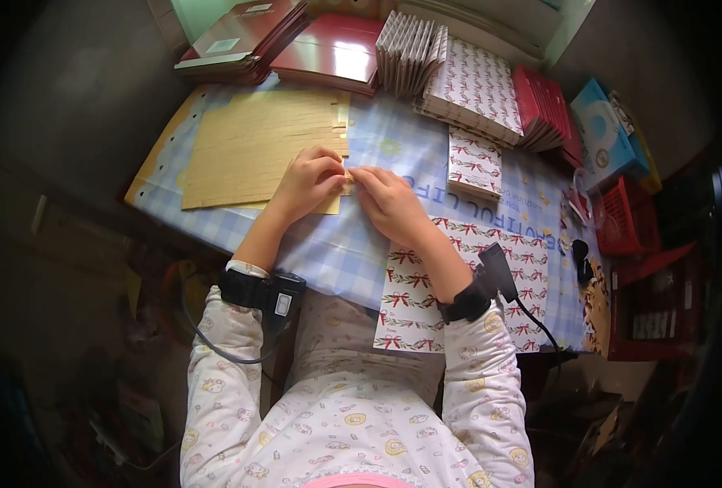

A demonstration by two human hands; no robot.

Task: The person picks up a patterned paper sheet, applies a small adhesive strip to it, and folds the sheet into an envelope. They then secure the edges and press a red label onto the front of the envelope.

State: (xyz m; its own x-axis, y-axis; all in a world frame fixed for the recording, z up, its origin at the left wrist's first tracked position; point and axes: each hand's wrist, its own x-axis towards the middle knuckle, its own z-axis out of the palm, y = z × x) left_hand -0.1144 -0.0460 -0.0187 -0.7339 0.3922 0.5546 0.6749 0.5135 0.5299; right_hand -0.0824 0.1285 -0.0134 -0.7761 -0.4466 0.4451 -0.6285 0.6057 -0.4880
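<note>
A tan sheet of narrow strips [255, 146] lies on the table, with small uneven tabs along its right edge. At that edge my left hand [310, 180] is closed in a pinch, resting over the sheet. My right hand [392, 202] meets it there, its thumb and fingertips pressed together too. Whatever small piece sits between the fingertips is too small to make out. Below my right forearm lies a white gift bag or sheet printed with red bows and green garlands [410, 301], partly covered by the arm.
Dark red folded stacks [332, 49] stand along the back beside bow-printed stacks [475, 85]. A smaller bow-printed piece [473, 163] lies in front of them. At the right are a blue box [601, 134], a red basket [625, 215] and scattered brown scraps [595, 309]. A checked cloth [328, 252] covers the table.
</note>
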